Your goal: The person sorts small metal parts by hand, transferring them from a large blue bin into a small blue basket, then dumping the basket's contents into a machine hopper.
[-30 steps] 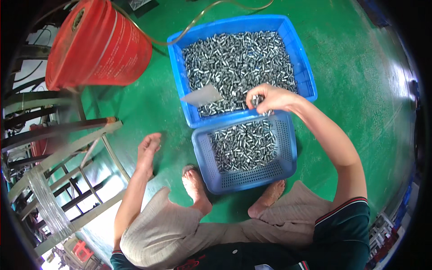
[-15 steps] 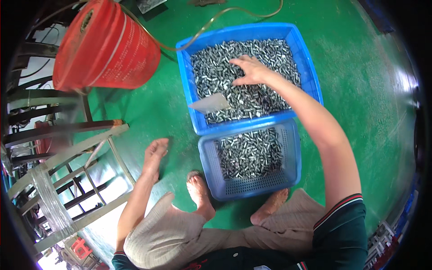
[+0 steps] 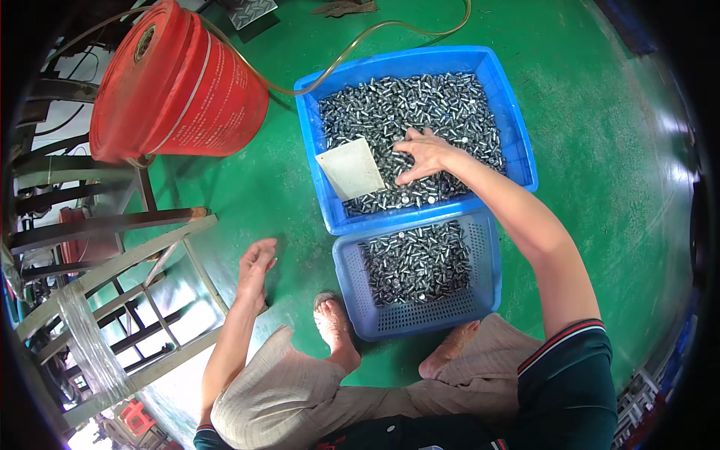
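Note:
My right hand (image 3: 426, 156) reaches down into the large blue bin (image 3: 324, 196), which is filled with small shiny metal cylindrical pieces (image 3: 405, 105). Its fingers are spread and bent, with the tips at the surface of the pieces; nothing is visibly gripped. Left of that hand, a thin whitish square plate (image 3: 351, 169) leans tilted in the pieces. Against the bin's near side stands a smaller blue-grey perforated basket (image 3: 397, 321) holding more of the same pieces (image 3: 416, 262). Away to the left, my left hand (image 3: 256, 261) hangs over the floor with loosely curled fingers and nothing visible in it.
A red bucket (image 3: 217, 97) rests tilted at the upper left. A clear yellowish hose (image 3: 352, 46) curves past the bin's far left corner. On the left stands a metal frame (image 3: 142, 281) partly wrapped in plastic. My feet (image 3: 334, 322) flank the basket on the green floor (image 3: 600, 150).
My right hand has come nearer to me within the bin. The whitish plate stands more upright and shows more of its face. My left hand has barely moved.

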Tool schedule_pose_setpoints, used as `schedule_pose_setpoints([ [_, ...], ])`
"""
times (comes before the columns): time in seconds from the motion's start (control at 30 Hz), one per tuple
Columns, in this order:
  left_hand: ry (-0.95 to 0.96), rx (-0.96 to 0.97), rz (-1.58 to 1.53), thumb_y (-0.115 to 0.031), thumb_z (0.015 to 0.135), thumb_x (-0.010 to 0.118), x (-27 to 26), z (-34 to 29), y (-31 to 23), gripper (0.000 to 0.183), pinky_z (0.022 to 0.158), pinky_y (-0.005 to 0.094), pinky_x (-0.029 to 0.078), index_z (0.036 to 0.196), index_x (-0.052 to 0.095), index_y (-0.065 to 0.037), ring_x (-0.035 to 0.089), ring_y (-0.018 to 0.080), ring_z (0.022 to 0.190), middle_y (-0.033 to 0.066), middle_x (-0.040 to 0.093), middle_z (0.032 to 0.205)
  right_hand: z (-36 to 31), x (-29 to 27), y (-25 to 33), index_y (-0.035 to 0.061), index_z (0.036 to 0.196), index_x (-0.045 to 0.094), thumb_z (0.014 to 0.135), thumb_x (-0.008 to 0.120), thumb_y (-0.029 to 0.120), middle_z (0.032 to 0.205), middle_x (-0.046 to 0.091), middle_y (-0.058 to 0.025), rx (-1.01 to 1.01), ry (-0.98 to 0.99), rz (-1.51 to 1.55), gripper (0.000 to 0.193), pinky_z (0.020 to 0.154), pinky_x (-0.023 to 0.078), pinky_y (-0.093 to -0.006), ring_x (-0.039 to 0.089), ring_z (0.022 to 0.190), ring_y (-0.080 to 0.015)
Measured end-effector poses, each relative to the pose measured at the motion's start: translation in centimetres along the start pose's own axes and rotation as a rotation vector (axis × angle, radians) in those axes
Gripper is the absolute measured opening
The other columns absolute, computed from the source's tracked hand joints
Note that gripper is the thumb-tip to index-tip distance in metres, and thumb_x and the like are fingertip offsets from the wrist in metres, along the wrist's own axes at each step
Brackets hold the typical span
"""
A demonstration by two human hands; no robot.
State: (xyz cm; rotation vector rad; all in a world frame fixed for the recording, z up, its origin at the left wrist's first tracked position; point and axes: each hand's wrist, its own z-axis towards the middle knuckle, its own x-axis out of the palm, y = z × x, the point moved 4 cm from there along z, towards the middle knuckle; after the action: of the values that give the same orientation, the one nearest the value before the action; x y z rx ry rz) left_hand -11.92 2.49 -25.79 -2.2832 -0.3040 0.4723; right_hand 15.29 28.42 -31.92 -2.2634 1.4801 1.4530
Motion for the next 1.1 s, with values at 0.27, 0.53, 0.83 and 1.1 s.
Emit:
schedule_pose_setpoints([
  [0.27, 0.007, -0.020, 0.002, -0.019, 0.081, 0.053, -0.6, -0.6, 1.4, 0.022, 0.081, 0.0251, 0.036, 0.099, 0.056, -0.007, 0.047, 0.0089, 0.091, -0.0013, 0.054, 0.095, -0.7, 2.0, -0.8, 0.0073, 0.098, 0.059, 0.059, 0.067, 0.018, 0.081, 0.061, -0.0132, -0.183, -0.013, 0.232, 0.042, 0.073, 0.045, -0.0307, 0.058, 0.072, -0.0255],
  [0.53, 0.028, -0.034, 0.010, -0.015, 0.082, 0.051, -0.9, -0.3, 2.7, 0.014, 0.083, 0.0268, 0.035, 0.094, 0.056, -0.011, 0.047, 0.0090, 0.094, -0.0020, 0.054, 0.096, -4.5, 0.0, 1.2, 0.0076, 0.085, 0.059, 0.061, 0.060, 0.008, 0.068, 0.054, -0.0010, -0.043, 0.295, 0.862, 0.024, 0.038, 0.036, -0.0222, 0.046, 0.054, -0.0057],
  [0.83, 0.036, -0.004, 0.016, -0.015, 0.081, 0.052, -0.4, 1.0, 2.3, 0.015, 0.084, 0.0278, 0.035, 0.095, 0.056, -0.010, 0.048, 0.0104, 0.095, -0.0013, 0.054, 0.098, -14.3, 2.5, 7.3, 0.0110, 0.102, 0.060, 0.068, 0.067, 0.018, 0.103, 0.055, -0.0115, -0.487, 0.172, 0.455, 0.036, 0.086, 0.039, -0.0346, 0.051, 0.100, -0.0231],
  [1.1, 0.057, 0.009, 0.040, -0.016, 0.081, 0.052, 1.0, 0.7, 2.0, 0.015, 0.084, 0.0286, 0.035, 0.095, 0.056, -0.010, 0.048, 0.0103, 0.095, -0.0013, 0.054, 0.097, -6.3, -0.4, -6.9, 0.0101, 0.116, 0.050, 0.077, 0.050, 0.051, 0.113, 0.051, -0.0204, 0.153, -0.340, 0.224, 0.056, 0.091, 0.037, -0.0385, 0.047, 0.107, -0.0305],
])
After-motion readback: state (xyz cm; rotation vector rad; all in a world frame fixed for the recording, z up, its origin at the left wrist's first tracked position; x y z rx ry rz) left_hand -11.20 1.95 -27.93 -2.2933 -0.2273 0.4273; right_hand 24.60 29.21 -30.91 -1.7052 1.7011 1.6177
